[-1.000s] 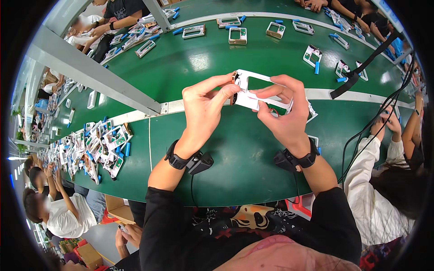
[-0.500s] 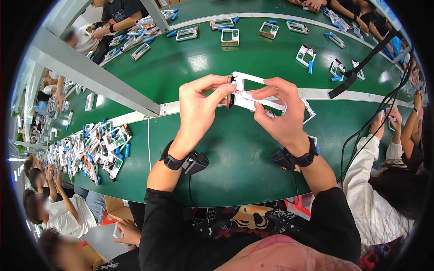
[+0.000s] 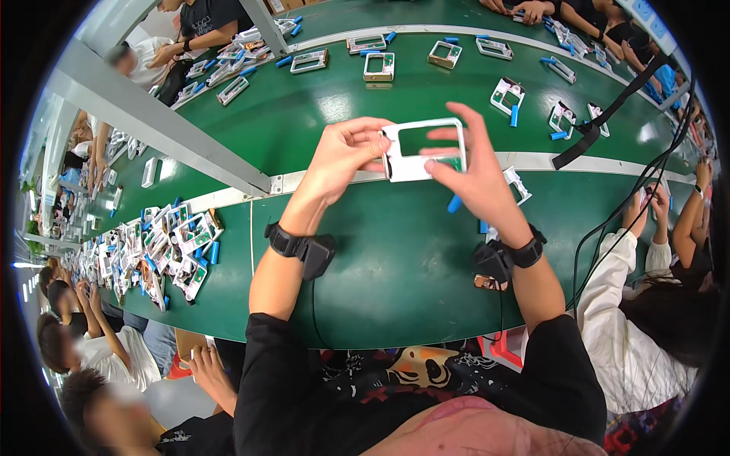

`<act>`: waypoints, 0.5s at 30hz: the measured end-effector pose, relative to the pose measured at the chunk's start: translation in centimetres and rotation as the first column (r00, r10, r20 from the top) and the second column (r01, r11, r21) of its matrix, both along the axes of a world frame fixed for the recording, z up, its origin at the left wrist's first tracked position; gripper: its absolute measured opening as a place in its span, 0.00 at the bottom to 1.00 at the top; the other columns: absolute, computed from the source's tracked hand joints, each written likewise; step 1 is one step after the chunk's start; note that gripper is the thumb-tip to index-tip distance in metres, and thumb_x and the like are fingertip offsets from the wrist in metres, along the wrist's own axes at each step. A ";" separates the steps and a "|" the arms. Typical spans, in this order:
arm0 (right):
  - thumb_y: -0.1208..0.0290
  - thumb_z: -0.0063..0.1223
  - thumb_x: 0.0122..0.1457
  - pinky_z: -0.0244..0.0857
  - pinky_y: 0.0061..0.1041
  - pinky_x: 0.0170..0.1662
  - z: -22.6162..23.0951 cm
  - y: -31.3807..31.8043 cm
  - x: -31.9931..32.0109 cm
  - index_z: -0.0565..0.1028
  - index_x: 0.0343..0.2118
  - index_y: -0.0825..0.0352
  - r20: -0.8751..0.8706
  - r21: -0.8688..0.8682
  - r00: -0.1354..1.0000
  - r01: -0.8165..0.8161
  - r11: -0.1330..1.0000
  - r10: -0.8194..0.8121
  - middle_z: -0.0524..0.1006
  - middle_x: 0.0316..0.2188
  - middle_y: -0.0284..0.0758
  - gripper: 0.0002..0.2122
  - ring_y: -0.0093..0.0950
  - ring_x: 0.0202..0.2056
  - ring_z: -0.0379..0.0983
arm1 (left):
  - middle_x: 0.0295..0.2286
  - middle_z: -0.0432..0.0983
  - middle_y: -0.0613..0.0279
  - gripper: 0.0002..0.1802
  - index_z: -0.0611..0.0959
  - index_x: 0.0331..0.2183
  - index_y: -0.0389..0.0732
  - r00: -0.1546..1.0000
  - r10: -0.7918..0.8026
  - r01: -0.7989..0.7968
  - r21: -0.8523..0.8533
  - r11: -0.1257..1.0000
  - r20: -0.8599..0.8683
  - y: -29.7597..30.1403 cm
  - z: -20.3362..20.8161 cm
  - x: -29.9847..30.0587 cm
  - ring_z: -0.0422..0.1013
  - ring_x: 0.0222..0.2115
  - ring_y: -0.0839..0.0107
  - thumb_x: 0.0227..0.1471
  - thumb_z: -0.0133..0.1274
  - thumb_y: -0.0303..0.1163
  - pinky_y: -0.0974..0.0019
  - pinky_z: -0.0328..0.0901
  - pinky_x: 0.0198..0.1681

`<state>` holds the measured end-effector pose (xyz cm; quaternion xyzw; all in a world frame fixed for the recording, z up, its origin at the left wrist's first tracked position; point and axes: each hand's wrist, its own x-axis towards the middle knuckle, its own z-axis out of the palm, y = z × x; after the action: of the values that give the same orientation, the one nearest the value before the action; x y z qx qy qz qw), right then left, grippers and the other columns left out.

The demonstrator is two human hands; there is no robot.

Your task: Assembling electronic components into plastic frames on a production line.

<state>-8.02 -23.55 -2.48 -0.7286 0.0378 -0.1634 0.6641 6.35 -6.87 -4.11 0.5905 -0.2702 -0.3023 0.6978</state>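
Over the green bench I hold up a white rectangular plastic frame (image 3: 408, 169) with a large window and a piece of green circuit board at its lower right. My left hand (image 3: 342, 156) pinches the frame's dark left end between thumb and fingers. Around the right end, my right hand (image 3: 479, 171) has its fingers spread; the thumb overlaps the front and some fingers show through the window. A blue cylinder (image 3: 454, 204) appears just below the right hand; its link to the frame cannot be made out. Another white frame (image 3: 518, 186) lies behind the right wrist.
A heap of similar white frames (image 3: 163, 251) with blue cylinders lies on the left. More frames (image 3: 379, 67) rest on the far green belt (image 3: 304, 106). A grey post (image 3: 167, 121) rises at left; black cables (image 3: 608, 220) hang at right. Co-workers sit on both sides.
The frame has turned to face me more squarely. My right hand's fingers have spread and its grip has loosened. Frames on the far belt have shifted slightly left.
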 end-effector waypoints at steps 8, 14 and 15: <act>0.76 0.57 0.54 0.66 0.30 0.51 1.6 -6.3 -1.5 0.63 0.55 0.64 -0.005 -0.387 0.982 0.171 0.906 -0.188 0.70 0.48 0.41 0.25 0.33 0.46 0.73 | 0.31 0.78 0.52 0.16 0.75 0.42 0.28 0.922 0.359 -0.342 0.131 0.931 -0.144 2.9 -9.9 9.5 0.76 0.30 0.71 0.54 0.57 0.29 0.73 0.74 0.33; 0.75 0.56 0.54 0.67 0.28 0.49 2.7 -8.8 -3.0 0.69 0.50 0.64 -0.040 -0.621 0.932 0.259 0.740 -0.360 0.75 0.42 0.40 0.19 0.30 0.45 0.74 | 0.31 0.79 0.53 0.16 0.79 0.39 0.34 0.862 0.284 -0.417 0.269 0.868 0.421 4.0 -10.4 11.2 0.75 0.33 0.67 0.50 0.60 0.32 0.67 0.71 0.37; 0.74 0.56 0.54 0.67 0.27 0.48 2.7 -9.1 -3.1 0.69 0.50 0.64 -0.047 -0.664 0.923 0.256 0.703 -0.381 0.75 0.41 0.40 0.19 0.29 0.45 0.74 | 0.31 0.78 0.51 0.19 0.78 0.40 0.35 0.759 0.226 -0.499 0.322 0.805 0.610 4.2 -10.3 11.4 0.75 0.33 0.64 0.47 0.62 0.32 0.65 0.71 0.37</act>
<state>-11.11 -32.63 0.22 -0.9059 0.1651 -0.2120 0.3272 17.71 -2.64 -14.45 0.8428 -0.2521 -0.0320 0.4745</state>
